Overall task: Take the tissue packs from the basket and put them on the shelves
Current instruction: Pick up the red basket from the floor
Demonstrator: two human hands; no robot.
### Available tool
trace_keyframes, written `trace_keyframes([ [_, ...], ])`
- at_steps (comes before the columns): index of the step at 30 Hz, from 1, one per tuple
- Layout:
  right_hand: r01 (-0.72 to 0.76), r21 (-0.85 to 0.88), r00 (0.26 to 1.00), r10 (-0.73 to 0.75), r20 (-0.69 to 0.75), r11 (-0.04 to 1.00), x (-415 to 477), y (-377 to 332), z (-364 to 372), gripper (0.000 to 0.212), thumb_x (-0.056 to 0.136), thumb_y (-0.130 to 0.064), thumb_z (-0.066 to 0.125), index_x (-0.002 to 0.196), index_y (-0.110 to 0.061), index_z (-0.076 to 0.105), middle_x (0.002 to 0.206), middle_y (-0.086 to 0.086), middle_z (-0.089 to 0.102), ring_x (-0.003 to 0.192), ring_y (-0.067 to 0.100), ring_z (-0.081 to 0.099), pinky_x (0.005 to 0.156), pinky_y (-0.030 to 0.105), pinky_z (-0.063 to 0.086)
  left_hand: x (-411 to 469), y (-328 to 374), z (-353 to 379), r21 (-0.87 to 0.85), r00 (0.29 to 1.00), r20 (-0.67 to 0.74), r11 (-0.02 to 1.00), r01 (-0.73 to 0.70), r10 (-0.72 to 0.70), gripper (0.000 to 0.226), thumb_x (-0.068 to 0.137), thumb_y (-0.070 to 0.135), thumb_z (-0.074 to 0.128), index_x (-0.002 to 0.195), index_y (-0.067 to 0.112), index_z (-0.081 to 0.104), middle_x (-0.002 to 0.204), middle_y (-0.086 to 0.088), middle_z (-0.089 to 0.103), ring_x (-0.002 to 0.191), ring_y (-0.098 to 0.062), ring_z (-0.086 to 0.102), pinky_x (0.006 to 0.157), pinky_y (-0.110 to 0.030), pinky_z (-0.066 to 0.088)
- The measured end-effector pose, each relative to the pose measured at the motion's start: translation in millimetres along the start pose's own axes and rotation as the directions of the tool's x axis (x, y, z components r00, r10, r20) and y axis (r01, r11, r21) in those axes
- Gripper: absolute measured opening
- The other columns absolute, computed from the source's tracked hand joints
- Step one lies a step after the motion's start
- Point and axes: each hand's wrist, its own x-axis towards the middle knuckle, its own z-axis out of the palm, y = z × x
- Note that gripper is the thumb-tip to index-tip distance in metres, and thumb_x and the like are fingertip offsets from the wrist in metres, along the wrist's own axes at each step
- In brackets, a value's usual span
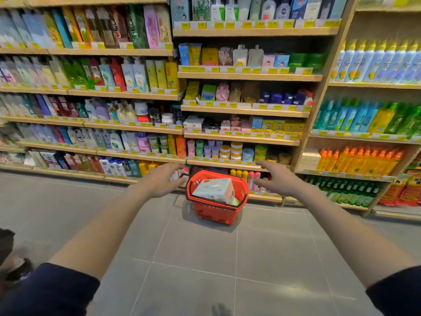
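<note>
Pale blue-and-white tissue pack point(215, 190) seen tilted in red basket point(214, 214), set on floor point(205, 258) before shelves point(241, 140). Print on pack blurred, unreadable. Left hand point(163, 181) and right hand point(276, 179) held out, fingers spread, nothing gripped.

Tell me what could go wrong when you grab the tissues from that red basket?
The pale rectangular tissue pack lies tilted above the rim of the red plastic basket, so it might slide out if bumped. The left hand and right hand are open, not yet touching it; a clumsy grab could knock the basket into the pink bottles behind.
</note>
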Motion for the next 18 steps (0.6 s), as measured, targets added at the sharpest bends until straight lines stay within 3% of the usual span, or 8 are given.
trace_keyframes([
  [8, -0.025, 0.058, 1.0, 0.026, -0.006, 0.998, 121.7, 19.2, 27.4, 0.065, 0.083, -0.043, 0.059, 0.138, -0.017, 0.035, 0.142, 0.006, 0.043, 0.129, 0.022, 0.04, 0.102, 0.037, 0.035, 132.8, -73.8, 22.8, -0.067, 0.999, 0.042, 0.998, -0.018, 0.021, 0.049, 0.09, 0.041, 0.05, 0.132, 0.017, 0.046, 0.135, -0.005, 0.052, 0.122, -0.023, 0.048, 0.095, -0.035, 0.04],
  [18, -0.195, 0.224, 0.979, 0.204, -0.017, 0.955, 241.5, 46.0, 49.5, 0.067, 0.081, -0.042, 0.062, 0.137, -0.013, 0.038, 0.14, 0.01, 0.045, 0.126, 0.024, 0.044, 0.1, 0.038, 0.04, 292.5, -146.9, 37.9, -0.093, 0.988, 0.138, 0.994, -0.06, 0.073, 0.052, 0.089, 0.043, 0.051, 0.133, 0.016, 0.045, 0.136, -0.006, 0.051, 0.122, -0.023, 0.048, 0.098, -0.039, 0.042],
])
